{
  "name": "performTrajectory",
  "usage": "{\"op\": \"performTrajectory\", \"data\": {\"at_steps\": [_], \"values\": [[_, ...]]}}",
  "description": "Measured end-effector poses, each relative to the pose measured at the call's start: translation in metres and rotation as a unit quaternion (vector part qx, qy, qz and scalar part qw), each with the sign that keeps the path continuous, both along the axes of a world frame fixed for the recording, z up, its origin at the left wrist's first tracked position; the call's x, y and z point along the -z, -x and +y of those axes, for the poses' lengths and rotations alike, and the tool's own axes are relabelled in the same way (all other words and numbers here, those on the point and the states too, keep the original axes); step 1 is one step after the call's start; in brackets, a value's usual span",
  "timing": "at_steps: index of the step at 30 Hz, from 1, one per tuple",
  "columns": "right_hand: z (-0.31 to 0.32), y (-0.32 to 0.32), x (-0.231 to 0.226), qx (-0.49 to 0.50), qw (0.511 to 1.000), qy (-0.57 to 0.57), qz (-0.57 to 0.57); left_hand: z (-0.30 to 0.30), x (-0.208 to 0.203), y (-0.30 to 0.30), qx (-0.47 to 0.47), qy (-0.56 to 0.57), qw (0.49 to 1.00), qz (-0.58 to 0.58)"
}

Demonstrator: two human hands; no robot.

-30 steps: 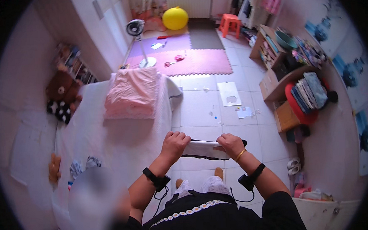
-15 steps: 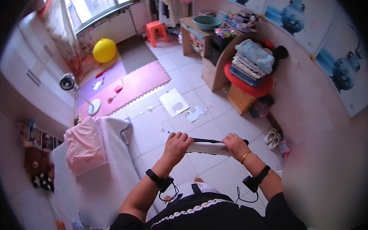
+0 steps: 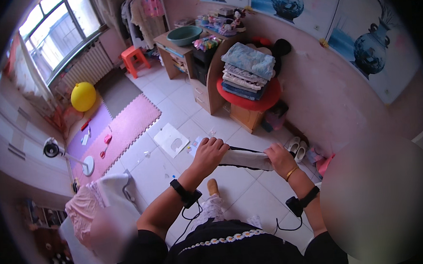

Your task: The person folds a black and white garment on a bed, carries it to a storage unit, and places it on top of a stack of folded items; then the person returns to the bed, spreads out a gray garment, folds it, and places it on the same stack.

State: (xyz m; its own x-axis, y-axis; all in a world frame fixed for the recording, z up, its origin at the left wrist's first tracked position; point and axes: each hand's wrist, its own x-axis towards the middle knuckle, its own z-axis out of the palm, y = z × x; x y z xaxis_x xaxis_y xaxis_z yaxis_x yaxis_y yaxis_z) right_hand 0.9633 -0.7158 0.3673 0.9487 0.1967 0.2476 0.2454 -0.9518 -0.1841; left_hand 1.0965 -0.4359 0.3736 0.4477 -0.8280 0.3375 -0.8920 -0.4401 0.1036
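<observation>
Stretched between my two hands is a folded piece of cloth (image 3: 247, 159), pale grey-white with dark edges. My left hand (image 3: 212, 156) grips its left end, fingers curled over the top. At the other end my right hand (image 3: 281, 160) pinches it, a gold-coloured bracelet on that wrist. The cloth hangs in the air above the tiled floor, in front of my body. What kind of garment or cloth it is, I cannot tell.
A stack of folded clothes (image 3: 249, 68) rests on a red round seat (image 3: 266, 99) beside a wooden desk (image 3: 208, 91). Pink foam mats (image 3: 130, 124), a white fan (image 3: 89, 165), paper sheets (image 3: 171, 140) and white shoes (image 3: 297, 149) are on the floor. Pink fabric (image 3: 81, 210) lies at left.
My view has turned to the right, with the stacked clothes now nearer the middle. Both hands still hold the cloth, which shows more of its pale face. A foot now shows ahead.
</observation>
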Motion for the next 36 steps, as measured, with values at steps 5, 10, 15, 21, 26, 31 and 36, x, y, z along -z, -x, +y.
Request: {"op": "performTrajectory", "data": {"at_steps": [5, 10, 15, 21, 26, 31, 36], "values": [[-0.033, -0.073, 0.001, 0.023, 0.999, 0.023, -0.017, -0.039, 0.001, -0.092, 0.018, 0.021, 1.0, -0.012], [-0.054, -0.155, -0.014, 0.035, 0.999, 0.026, -0.029, -0.068, -0.007, -0.19, 0.023, 0.036, 0.999, -0.016], [-0.087, -0.231, -0.043, 0.071, 0.994, 0.074, -0.033, -0.109, -0.026, -0.276, 0.029, 0.044, 0.997, -0.057], [-0.141, -0.311, -0.06, 0.107, 0.99, 0.081, -0.052, -0.168, -0.054, -0.362, 0.045, 0.056, 0.993, -0.09], [-0.192, -0.387, -0.062, 0.118, 0.988, 0.078, -0.065, -0.216, -0.066, -0.431, 0.038, 0.052, 0.991, -0.12], [-0.258, -0.46, -0.047, 0.103, 0.992, 0.058, -0.038, -0.274, -0.06, -0.497, 0.021, 0.017, 0.99, -0.137], [-0.311, -0.53, -0.039, 0.093, 0.995, 0.0, 0.039, -0.333, -0.053, -0.566, 0.005, -0.042, 0.993, -0.111]]}}
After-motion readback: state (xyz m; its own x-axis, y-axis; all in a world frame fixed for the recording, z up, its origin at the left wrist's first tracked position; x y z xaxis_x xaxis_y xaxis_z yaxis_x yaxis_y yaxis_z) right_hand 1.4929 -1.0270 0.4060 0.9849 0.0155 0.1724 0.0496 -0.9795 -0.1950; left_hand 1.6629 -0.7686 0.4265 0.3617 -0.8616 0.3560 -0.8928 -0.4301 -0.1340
